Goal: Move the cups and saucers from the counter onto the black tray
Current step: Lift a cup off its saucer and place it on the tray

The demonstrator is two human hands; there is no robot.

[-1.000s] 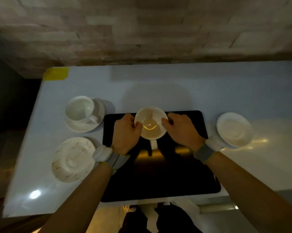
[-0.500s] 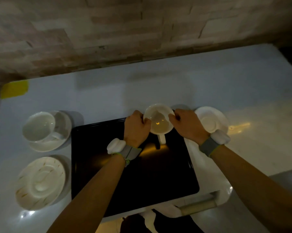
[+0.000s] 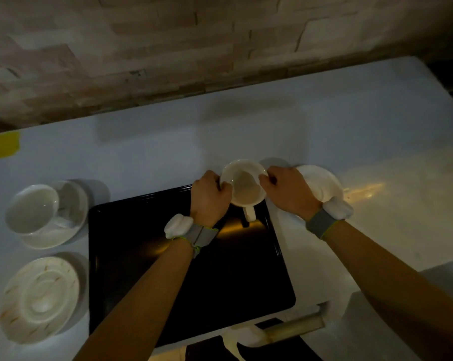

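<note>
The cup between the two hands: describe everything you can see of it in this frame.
The cup is a white, glossy, ceramic-looking teacup, upright with its mouth open to the camera and apparently empty; the inside looks tan in the dim light. Its loop handle points toward the person. The left hand and right hand pinch its rim from opposite sides. It sits over the far right corner of the black tray, partly past the tray's far edge; whether it is resting or lifted cannot be told. A white saucer lies just to its right.
</note>
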